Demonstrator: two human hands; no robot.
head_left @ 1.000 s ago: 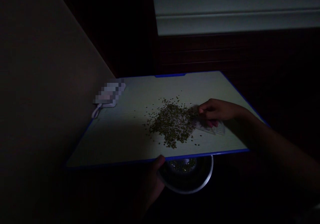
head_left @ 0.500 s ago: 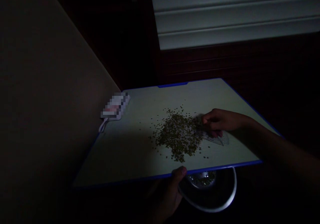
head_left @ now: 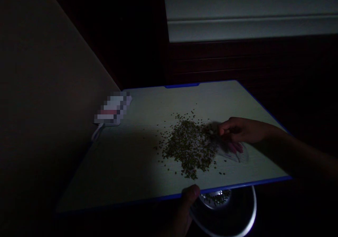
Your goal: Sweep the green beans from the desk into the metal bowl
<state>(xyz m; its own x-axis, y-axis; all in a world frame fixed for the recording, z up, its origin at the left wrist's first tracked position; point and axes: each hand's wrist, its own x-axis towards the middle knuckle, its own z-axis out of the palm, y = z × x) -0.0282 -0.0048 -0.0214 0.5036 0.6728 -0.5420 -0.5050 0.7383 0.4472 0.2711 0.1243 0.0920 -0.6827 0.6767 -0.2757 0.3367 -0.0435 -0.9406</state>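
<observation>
Holding a pale, blue-edged cutting board [head_left: 118, 159] by its near edge with the left hand [head_left: 188, 201], thumb lying on top, remaining fingers hidden underneath (too dark to tell exactly how they sit). Pressing the curled fingers of the right hand [head_left: 239, 131] down onto a clear plastic sheet [head_left: 235, 152], fingertips just beside a loose heap of small green seeds [head_left: 188, 147] scattered across the board, ahead of the left thumb. Sitting just right of the left thumb, partly under the board: a metal bowl [head_left: 224, 214] with more seeds [head_left: 216, 197] inside (only a small patch showing). Lying well left of the right fingers, on the board: a pixelated white gadget [head_left: 112, 108] trailing a white cord [head_left: 96, 133].
</observation>
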